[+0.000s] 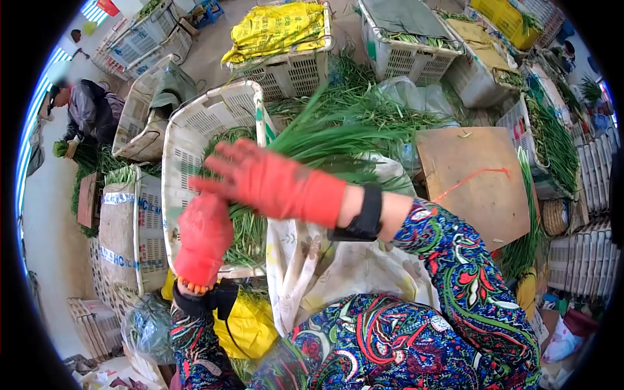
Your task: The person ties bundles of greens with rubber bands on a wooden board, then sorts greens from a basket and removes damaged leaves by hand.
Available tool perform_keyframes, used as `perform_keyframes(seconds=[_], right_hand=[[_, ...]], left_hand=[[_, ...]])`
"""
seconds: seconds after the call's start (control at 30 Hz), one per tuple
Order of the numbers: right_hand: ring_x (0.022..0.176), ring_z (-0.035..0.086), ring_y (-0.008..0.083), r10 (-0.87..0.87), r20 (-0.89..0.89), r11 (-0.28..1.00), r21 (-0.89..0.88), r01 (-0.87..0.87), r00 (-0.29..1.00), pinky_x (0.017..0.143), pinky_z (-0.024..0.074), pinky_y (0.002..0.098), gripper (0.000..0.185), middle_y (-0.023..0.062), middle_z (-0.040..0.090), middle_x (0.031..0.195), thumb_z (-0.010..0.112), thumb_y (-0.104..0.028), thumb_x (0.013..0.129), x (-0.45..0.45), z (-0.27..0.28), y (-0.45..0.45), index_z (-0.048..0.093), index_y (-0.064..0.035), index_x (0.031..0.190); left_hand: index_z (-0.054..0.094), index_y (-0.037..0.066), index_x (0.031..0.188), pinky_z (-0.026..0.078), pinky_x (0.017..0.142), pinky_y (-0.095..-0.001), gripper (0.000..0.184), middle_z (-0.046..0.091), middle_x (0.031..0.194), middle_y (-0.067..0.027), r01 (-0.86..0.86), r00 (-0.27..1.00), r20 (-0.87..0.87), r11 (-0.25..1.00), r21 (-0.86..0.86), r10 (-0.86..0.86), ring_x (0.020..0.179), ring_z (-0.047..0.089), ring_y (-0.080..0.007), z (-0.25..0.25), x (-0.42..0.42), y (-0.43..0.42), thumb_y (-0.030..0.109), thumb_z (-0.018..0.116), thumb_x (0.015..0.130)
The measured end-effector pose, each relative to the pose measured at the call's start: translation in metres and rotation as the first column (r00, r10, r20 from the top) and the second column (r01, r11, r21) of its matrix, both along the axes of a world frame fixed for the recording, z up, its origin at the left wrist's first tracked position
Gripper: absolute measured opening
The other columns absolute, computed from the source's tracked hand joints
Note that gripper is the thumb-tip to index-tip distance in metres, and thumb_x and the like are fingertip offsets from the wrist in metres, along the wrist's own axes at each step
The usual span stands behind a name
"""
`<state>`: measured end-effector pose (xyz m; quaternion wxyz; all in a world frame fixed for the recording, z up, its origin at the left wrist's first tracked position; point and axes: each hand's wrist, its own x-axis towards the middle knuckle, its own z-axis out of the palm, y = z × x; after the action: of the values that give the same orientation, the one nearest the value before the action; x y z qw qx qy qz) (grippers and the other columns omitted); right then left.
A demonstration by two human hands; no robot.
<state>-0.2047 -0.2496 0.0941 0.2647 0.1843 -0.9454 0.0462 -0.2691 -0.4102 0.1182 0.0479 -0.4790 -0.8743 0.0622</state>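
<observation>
The right hand [273, 179], in a red glove, reaches across in front of the person with its fingers extended and somewhat spread; nothing shows between the fingers. The left hand [205, 237], gloved alike, is just below it and looks curled, but it is blurred, and I cannot tell how tightly it is closed or whether it has hold of anything. A bundle of long green leaves [338, 140] fans out beyond the right hand and forearm toward the upper right; whether either hand grips it is hidden.

Both hands are over the near part of a white crate [179, 146], with loose green stalks [247, 237] inside it. A black band [367, 218] circles the right wrist; a beaded bracelet [195, 286] sits on the left. Pale floral cloth [370, 270] spreads before the person, yellow material [247, 325] beside it.

Past the bundle lies a heap of greens [403, 117] — to its right, a brown board [478, 175]. A yellow sack [276, 29] covers another crate [292, 78] behind. At far left, another person [94, 110] bends forward, one hand at a bunch of greens [81, 153].
</observation>
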Motion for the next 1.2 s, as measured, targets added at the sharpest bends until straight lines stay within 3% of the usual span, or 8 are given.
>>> perform_keyframes(seconds=[0.17, 0.3, 0.43, 0.57, 0.63, 0.87, 1.03, 1.2], right_hand=[[0.113, 0.04, 0.0344, -0.057, -0.067, 0.992, -0.121, 0.049, 0.996, 0.096, 0.0275, 0.0446, 0.096, 0.0145, 0.043, 0.12, 0.067, -0.032, 0.062, 0.019, 0.041, 0.05, 0.012, -0.0149, 0.138], [0.096, 0.054, 0.0326, -0.016, -0.129, 0.974, -0.228, -0.013, 0.992, 0.081, 0.0419, 0.043, 0.093, 0.0158, 0.056, 0.101, 0.066, -0.023, 0.063, 0.044, 0.094, 0.099, 0.011, -0.0145, 0.137], [0.071, 0.059, 0.0333, -0.309, -0.001, 0.951, 0.007, 0.309, 0.951, 0.06, 0.0469, 0.0403, 0.068, 0.0183, 0.06, 0.079, 0.055, -0.015, 0.068, 0.119, 0.15, 0.125, 0.029, -0.0105, 0.131], [0.074, 0.06, 0.0309, -0.645, 0.038, 0.76, 0.141, 0.635, 0.763, 0.062, 0.0477, 0.0361, 0.065, 0.0152, 0.061, 0.087, 0.06, -0.013, 0.069, 0.219, 0.159, 0.148, 0.036, -0.0188, 0.129], [0.079, 0.06, 0.0301, -0.758, 0.079, 0.652, 0.09, 0.753, 0.647, 0.066, 0.0479, 0.0343, 0.064, 0.0137, 0.06, 0.094, 0.061, -0.013, 0.071, 0.267, 0.151, 0.151, 0.037, -0.0219, 0.129], [0.081, 0.059, 0.0308, -0.962, 0.228, 0.147, -0.041, 0.988, 0.153, 0.067, 0.0474, 0.0363, 0.061, 0.0132, 0.059, 0.098, 0.059, -0.018, 0.074, 0.383, 0.053, 0.196, 0.035, -0.0187, 0.129], [0.097, 0.053, 0.0328, -0.799, 0.582, -0.119, 0.092, 0.989, -0.15, 0.073, 0.0456, 0.0413, 0.082, 0.0175, 0.049, 0.114, 0.062, -0.033, 0.068, 0.372, -0.074, 0.266, 0.02, -0.0098, 0.135], [0.125, 0.022, 0.0388, -0.747, 0.656, -0.148, -0.004, 0.989, -0.109, 0.099, 0.0272, 0.042, 0.103, 0.0178, 0.024, 0.137, 0.064, -0.057, 0.059, 0.362, -0.119, 0.253, 0.014, -0.0103, 0.137]], left_hand=[[0.04, 0.029, 0.127, 0.044, 0.057, -0.0401, 0.072, 0.054, 0.079, -0.0089, 0.058, 0.991, -0.132, 0.963, 0.262, -0.024, 0.074, 0.055, -0.0296, 0.061, 0.019, 0.019, -0.004, 0.049, 0.063], [0.04, 0.013, 0.128, 0.044, 0.078, -0.0278, 0.071, 0.052, 0.119, -0.0082, 0.13, 0.986, 0.021, 0.854, 0.504, -0.163, 0.097, 0.055, -0.0162, 0.101, 0.025, 0.052, -0.016, 0.049, 0.065], [0.034, 0.005, 0.13, 0.037, 0.092, -0.0259, 0.072, 0.044, 0.129, -0.0081, 0.42, 0.765, -0.03, 0.463, 0.78, -0.644, 0.114, 0.044, -0.0152, 0.106, 0.037, 0.114, -0.019, 0.05, 0.064], [0.037, 0.01, 0.129, 0.04, 0.086, -0.025, 0.069, 0.05, 0.122, -0.0089, 0.522, 0.763, -0.034, 0.584, 0.622, -0.645, 0.103, 0.051, -0.0148, 0.099, 0.081, 0.185, -0.016, 0.05, 0.066], [0.043, 0.026, 0.125, 0.046, 0.065, -0.0351, 0.064, 0.059, 0.086, -0.0113, 0.48, 0.517, 0.0, 0.29, 0.828, -0.856, 0.077, 0.057, -0.0304, 0.067, 0.089, 0.231, -0.001, 0.057, 0.069], [0.05, 0.018, 0.118, 0.045, 0.061, -0.0326, 0.042, 0.059, 0.071, -0.0087, 0.285, 0.606, 0.597, 0.844, 0.454, -0.526, 0.066, 0.057, -0.0212, -0.023, 0.088, 0.322, 0.013, 0.054, 0.076], [0.051, 0.015, 0.117, 0.047, 0.064, -0.0311, 0.039, 0.061, 0.075, -0.0091, 0.371, 0.596, 0.733, 0.922, 0.111, -0.328, 0.069, 0.059, -0.0214, -0.066, 0.127, 0.343, 0.018, 0.053, 0.078], [0.055, 0.014, 0.11, 0.048, 0.07, -0.0343, 0.033, 0.062, 0.086, -0.0113, 0.707, 0.409, 0.604, 0.656, 0.265, -0.684, 0.08, 0.059, -0.0268, -0.12, 0.167, 0.367, 0.013, 0.049, 0.078]])
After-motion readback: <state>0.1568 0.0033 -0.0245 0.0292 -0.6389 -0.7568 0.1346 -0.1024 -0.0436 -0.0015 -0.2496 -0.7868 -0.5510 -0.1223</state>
